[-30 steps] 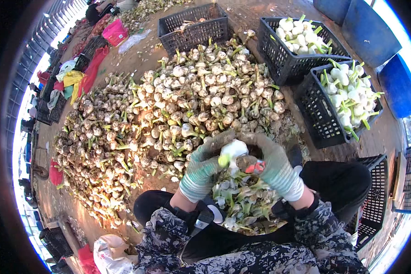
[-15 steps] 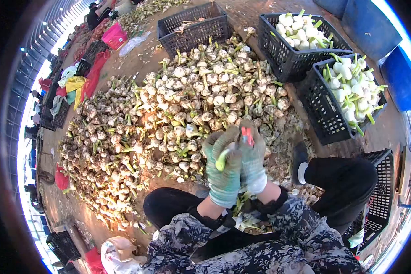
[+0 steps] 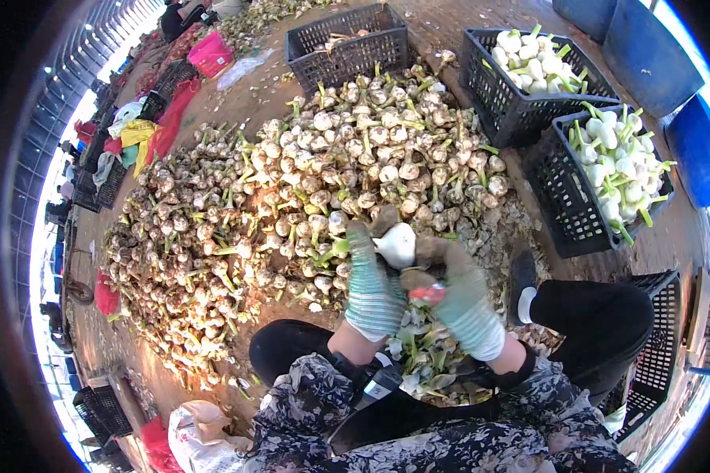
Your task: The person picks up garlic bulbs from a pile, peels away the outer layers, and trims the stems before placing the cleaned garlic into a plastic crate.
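A peeled white garlic bulb [image 3: 397, 245] with a green stem [image 3: 338, 247] sits between my gloved hands above the garlic pile. My left hand [image 3: 373, 288] is closed around its stem side, the stem sticking out to the left. On the other side, my right hand [image 3: 467, 303] grips a small red-handled tool [image 3: 428, 295] whose blade I cannot make out. The fingers of that hand are close to the bulb's right side. Unpeeled garlic bulbs [image 3: 371, 169] with dirty skins spread ahead of both hands. Skins and leaf scraps [image 3: 424, 355] lie below, between my legs.
Two black crates, one farther [image 3: 493, 106] and one nearer [image 3: 564, 206], hold clean white garlic at the right. Another black crate [image 3: 315, 69] stands behind the pile. Blue barrels [image 3: 698, 150] line the right edge. A pink basket [image 3: 210, 55] and a white sack [image 3: 193, 441] are at the left.
My hands have moved apart from their earlier clasp, the right one shifting right and down. The bulb has turned, so its white body now shows and its stem points left.
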The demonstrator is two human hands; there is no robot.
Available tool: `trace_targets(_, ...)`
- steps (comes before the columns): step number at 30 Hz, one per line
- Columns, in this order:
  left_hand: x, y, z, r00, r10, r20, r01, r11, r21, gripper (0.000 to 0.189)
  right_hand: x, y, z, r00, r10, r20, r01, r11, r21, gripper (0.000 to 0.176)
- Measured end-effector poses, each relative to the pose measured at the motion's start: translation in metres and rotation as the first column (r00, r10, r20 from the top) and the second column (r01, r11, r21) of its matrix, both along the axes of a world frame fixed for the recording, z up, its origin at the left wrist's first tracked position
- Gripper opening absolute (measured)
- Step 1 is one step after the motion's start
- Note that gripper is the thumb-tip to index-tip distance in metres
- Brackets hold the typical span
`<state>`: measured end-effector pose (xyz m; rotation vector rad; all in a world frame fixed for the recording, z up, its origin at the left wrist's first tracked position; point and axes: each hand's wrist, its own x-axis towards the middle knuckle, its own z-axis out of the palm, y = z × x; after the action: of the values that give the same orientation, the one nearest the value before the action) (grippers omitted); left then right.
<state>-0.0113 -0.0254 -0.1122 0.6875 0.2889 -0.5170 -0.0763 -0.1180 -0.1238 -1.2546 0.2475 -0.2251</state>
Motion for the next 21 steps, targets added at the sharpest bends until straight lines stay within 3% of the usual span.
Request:
trace_targets(1, -0.003, 0.0, 0.003, 0.998, -0.067, -0.006, 0.067, 0.996, 0.055, 0.056, 0.0, 0.005, 0.002, 0.997, -0.038, -0.063, 0.021, 0.969, -0.247, 0.029)
trace_targets(2, -0.006, 0.0, 0.007, 0.997, -0.069, 0.02, 0.07, 0.998, -0.004, 0.054, 0.005, -0.001, 0.005, 0.998, -0.058, -0.01, 0.049, 0.902, -0.429, 0.025)
trace_targets(3, -0.004, 0.0, 0.006, 0.998, -0.065, 0.024, 0.065, 0.998, -0.006, 0.054, 0.013, -0.011, 0.0, 0.999, -0.054, -0.006, 0.046, 0.901, -0.431, 0.025)
trace_targets(5, 0.0, 0.004, 0.002, 0.993, 0.087, 0.076, -0.082, 0.994, -0.069, 0.053, 0.026, -0.038, -0.023, 0.979, -0.175, -0.107, 0.145, 0.959, -0.244, 0.019)
trace_targets(6, -0.001, 0.011, -0.003, 0.981, 0.006, 0.196, 0.0, 1.0, -0.03, 0.05, 0.027, -0.053, -0.028, 0.964, -0.187, -0.191, 0.156, 0.974, -0.164, 0.018)
trace_targets(7, 0.002, 0.01, -0.002, 0.979, 0.01, 0.203, -0.003, 0.999, -0.037, 0.05, 0.029, -0.066, -0.03, 0.944, -0.188, -0.27, 0.17, 0.982, -0.087, 0.018)
trace_targets(8, 0.0, 0.011, -0.002, 0.952, -0.016, 0.307, -0.009, 0.997, 0.079, 0.049, 0.023, -0.065, -0.014, 0.981, 0.08, -0.174, -0.047, 0.982, 0.185, 0.019)
trace_targets(9, -0.005, 0.012, -0.003, 0.918, -0.059, 0.392, -0.022, 0.979, 0.2, 0.047, 0.013, -0.057, 0.002, 0.96, 0.181, -0.213, -0.14, 0.971, 0.196, 0.022)
trace_targets(11, -0.007, 0.011, 0.001, 0.929, -0.093, 0.358, 0.032, 0.985, 0.172, 0.042, 0.016, -0.033, 0.006, 0.983, 0.174, 0.054, -0.159, 0.963, -0.219, 0.026)
trace_targets(12, -0.008, 0.008, 0.002, 0.939, -0.059, 0.339, -0.013, 0.978, 0.208, 0.047, 0.017, -0.032, -0.002, 0.966, 0.246, 0.076, -0.242, 0.969, -0.053, 0.028)
trace_targets(13, -0.008, 0.006, 0.003, 0.946, -0.022, 0.322, -0.061, 0.968, 0.244, 0.051, 0.018, -0.03, 0.006, 0.966, 0.245, 0.08, -0.241, 0.969, -0.054, 0.028)
trace_targets(15, -0.007, 0.009, 0.011, 0.949, 0.056, 0.311, -0.132, 0.965, 0.228, 0.049, 0.018, -0.026, 0.03, 0.902, 0.324, -0.284, -0.355, 0.933, -0.062, 0.028)
trace_targets(16, -0.004, 0.015, 0.01, 0.956, 0.027, 0.292, -0.063, 0.991, 0.115, 0.047, 0.013, -0.032, 0.032, 0.862, 0.435, -0.259, -0.42, 0.9, 0.112, 0.029)
trace_targets(17, -0.001, 0.019, 0.009, 0.961, -0.004, 0.277, 0.005, 1.0, -0.002, 0.045, 0.013, -0.034, 0.021, 0.86, 0.439, -0.26, -0.424, 0.899, 0.113, 0.029)
trace_targets(18, 0.002, 0.019, 0.01, 0.955, -0.002, 0.298, -0.034, 0.993, 0.117, 0.044, 0.015, -0.036, 0.002, 0.896, 0.392, -0.211, -0.382, 0.92, 0.087, 0.029)
trace_targets(19, 0.001, 0.02, 0.009, 0.955, 0.0, 0.296, -0.036, 0.992, 0.117, 0.044, 0.018, -0.033, 0.003, 0.926, 0.342, -0.162, -0.336, 0.94, 0.064, 0.028)
trace_targets(20, -0.001, 0.02, 0.008, 0.937, -0.033, 0.347, -0.028, 0.985, 0.168, 0.045, 0.015, -0.04, 0.017, 0.909, 0.396, -0.131, -0.411, 0.903, -0.121, 0.029)
trace_targets(21, -0.003, 0.02, 0.007, 0.916, -0.07, 0.396, -0.02, 0.976, 0.219, 0.046, 0.019, -0.041, 0.016, 0.909, 0.395, -0.134, -0.411, 0.904, -0.12, 0.029)
